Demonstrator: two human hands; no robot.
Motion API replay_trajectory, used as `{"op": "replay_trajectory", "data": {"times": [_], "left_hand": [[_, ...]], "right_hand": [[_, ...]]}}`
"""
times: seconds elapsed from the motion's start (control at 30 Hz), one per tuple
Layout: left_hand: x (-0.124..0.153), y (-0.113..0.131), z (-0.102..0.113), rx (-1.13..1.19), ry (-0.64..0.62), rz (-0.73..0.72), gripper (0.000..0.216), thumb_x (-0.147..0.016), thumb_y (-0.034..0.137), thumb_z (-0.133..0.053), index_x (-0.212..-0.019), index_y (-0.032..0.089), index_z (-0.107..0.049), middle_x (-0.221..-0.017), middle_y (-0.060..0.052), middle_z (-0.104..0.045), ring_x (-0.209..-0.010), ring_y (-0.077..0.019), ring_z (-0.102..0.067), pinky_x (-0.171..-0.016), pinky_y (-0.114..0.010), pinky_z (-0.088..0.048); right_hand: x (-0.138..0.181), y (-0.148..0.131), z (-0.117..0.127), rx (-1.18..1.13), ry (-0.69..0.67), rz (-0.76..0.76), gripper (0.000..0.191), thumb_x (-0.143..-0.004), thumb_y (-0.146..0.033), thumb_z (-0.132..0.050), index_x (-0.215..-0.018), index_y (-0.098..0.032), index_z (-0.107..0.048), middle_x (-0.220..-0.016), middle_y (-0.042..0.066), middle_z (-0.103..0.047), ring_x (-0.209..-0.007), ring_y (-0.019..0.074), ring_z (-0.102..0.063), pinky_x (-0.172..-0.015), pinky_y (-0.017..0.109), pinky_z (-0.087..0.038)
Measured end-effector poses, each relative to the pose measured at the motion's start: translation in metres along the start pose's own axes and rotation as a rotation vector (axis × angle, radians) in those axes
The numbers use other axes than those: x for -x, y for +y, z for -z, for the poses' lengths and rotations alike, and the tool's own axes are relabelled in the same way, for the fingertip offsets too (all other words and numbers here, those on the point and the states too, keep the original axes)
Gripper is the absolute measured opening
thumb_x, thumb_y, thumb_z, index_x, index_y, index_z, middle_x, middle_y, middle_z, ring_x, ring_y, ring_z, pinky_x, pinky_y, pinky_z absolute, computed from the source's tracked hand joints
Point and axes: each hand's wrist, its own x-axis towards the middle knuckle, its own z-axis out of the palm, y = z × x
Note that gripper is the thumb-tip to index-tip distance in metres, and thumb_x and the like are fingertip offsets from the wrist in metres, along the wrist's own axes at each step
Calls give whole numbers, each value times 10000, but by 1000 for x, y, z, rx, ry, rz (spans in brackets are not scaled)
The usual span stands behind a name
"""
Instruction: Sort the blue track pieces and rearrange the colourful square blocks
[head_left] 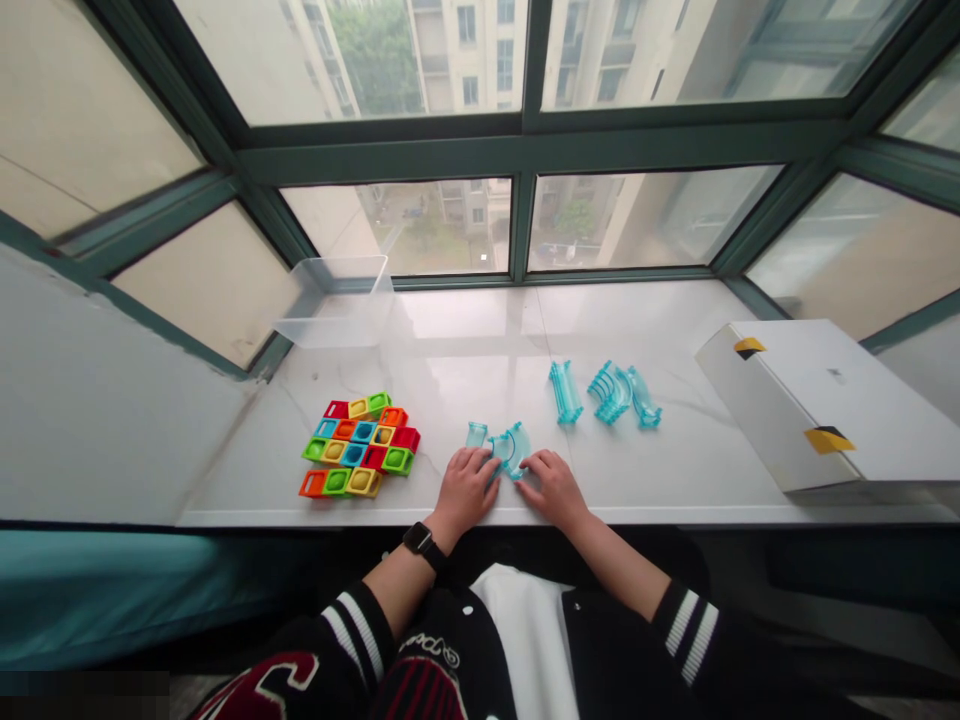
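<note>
Both hands rest near the front edge of a white marble windowsill (465, 360). My left hand (465, 490), with a black watch on the wrist, and my right hand (551, 487) are curled around a clear turquoise curved track piece (511, 447). A small turquoise straight piece (476, 434) stands just left of it, by my left fingertips. Further back lie more turquoise track pieces: a straight one (564, 392) and a curved cluster (622, 395).
A flat cluster of several coloured square blocks (360, 446) lies to the left. A clear plastic bin (336, 300) stands at the back left by the window. A white cardboard box (825, 400) with yellow-black tape sits at the right.
</note>
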Motion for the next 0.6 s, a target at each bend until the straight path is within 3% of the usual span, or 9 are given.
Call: {"op": "replay_trajectory", "data": {"times": [0.2, 0.6], "left_hand": [[-2, 2, 1, -41, 18, -10, 328, -993, 290, -580, -1304, 285, -684, -1342, -117, -660, -1316, -335, -573, -1187, -554, -386], [0, 0, -3, -83, 36, -17, 397, -988, 301, -587, -1375, 228, -643, -1390, -131, -657, -1341, -336, -566, -1199, -536, -374]], "right_hand": [[0, 2, 1, -80, 66, -16, 167, -913, -245, -678, -1078, -223, -663, -1035, 92, -638, -990, 270, -619, -930, 415, -528], [-3, 4, 2, -133, 94, -68, 155, -1010, -315, -573, -1134, -232, -615, -1044, 80, -671, -893, 241, -645, -871, 397, -543]]}}
